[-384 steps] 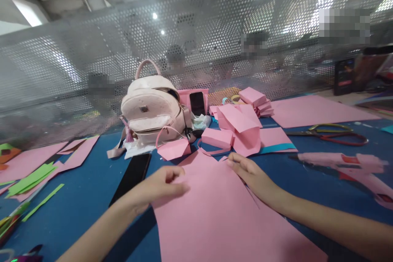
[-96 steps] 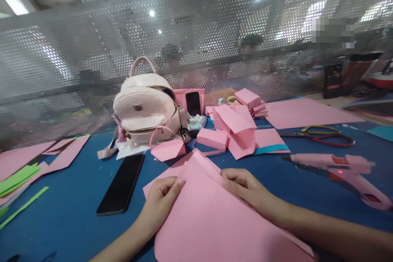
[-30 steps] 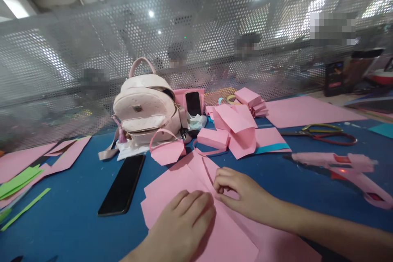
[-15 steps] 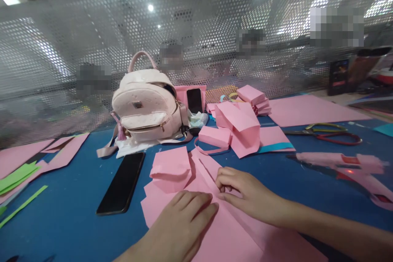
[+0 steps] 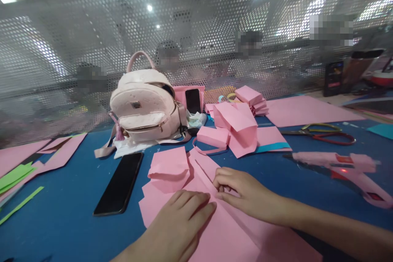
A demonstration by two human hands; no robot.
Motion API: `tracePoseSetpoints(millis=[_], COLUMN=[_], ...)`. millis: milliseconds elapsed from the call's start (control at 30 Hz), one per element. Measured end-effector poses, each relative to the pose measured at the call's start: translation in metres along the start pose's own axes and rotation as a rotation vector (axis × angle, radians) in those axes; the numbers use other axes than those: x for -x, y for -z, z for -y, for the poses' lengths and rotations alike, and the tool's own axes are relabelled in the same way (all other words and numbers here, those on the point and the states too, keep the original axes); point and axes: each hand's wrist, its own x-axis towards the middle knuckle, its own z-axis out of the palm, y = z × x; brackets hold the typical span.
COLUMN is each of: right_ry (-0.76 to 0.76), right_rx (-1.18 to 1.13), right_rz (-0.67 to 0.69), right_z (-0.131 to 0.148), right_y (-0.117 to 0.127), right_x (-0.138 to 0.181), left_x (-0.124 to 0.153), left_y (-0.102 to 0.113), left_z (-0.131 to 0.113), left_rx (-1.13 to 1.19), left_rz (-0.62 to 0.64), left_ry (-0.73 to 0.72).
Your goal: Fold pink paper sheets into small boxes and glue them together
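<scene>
A large pink paper sheet (image 5: 227,237) lies folded on the blue table (image 5: 76,196) in front of me. My left hand (image 5: 181,223) rests flat on it with the fingers stretched out, pressing the folded flap down. My right hand (image 5: 242,192) sits just right of it, fingers curled in a pinch on the fold's edge. A small pink paper bag (image 5: 170,168) lies flat just beyond my left hand, on the sheet's far corner.
A black phone (image 5: 119,184) lies left of the sheet. Behind stand a pale pink backpack (image 5: 144,106), folded pink paper boxes (image 5: 236,123) and a second phone (image 5: 193,100). Scissors (image 5: 325,135) and a pink glue gun (image 5: 344,166) lie at right. Green and pink scraps (image 5: 18,174) lie left. Mesh screen behind.
Over the last second my left hand has stayed flat on the fold and my right hand pinched at the crease. The small pink bag dropped flat onto the sheet's far corner.
</scene>
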Motion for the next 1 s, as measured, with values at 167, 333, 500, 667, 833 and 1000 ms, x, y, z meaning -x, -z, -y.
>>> tracePoseSetpoints(millis=[167, 333, 500, 667, 833, 1000], right_ry=[0.028, 0.026, 0.030, 0.023, 0.049, 0.045], right_rx=[0.053, 0.057, 0.035, 0.054, 0.060, 0.015], right_rz=[0.018, 0.024, 0.029, 0.076, 0.081, 0.076], right_z=[-0.0013, -0.0043, -0.0041, 0.0003, -0.0016, -0.0056], right_y=[0.0005, -0.0015, -0.0004, 0.0059, 0.0070, 0.0060], right_x=[-0.0004, 0.0001, 0.0010, 0.0000, -0.0012, -0.0009], left_x=[0.0005, 0.0014, 0.0018, 0.0012, 0.0015, 0.0026], left_y=[0.0006, 0.0005, -0.0006, -0.0027, -0.0028, -0.0037], left_z=[-0.0005, -0.0001, -0.0002, 0.0008, 0.0015, 0.0021], left_rx=[0.022, 0.016, 0.014, 0.032, 0.028, 0.037], left_rz=[0.020, 0.019, 0.015, 0.013, 0.015, 0.009], left_ry=[0.014, 0.017, 0.015, 0.009, 0.002, 0.005])
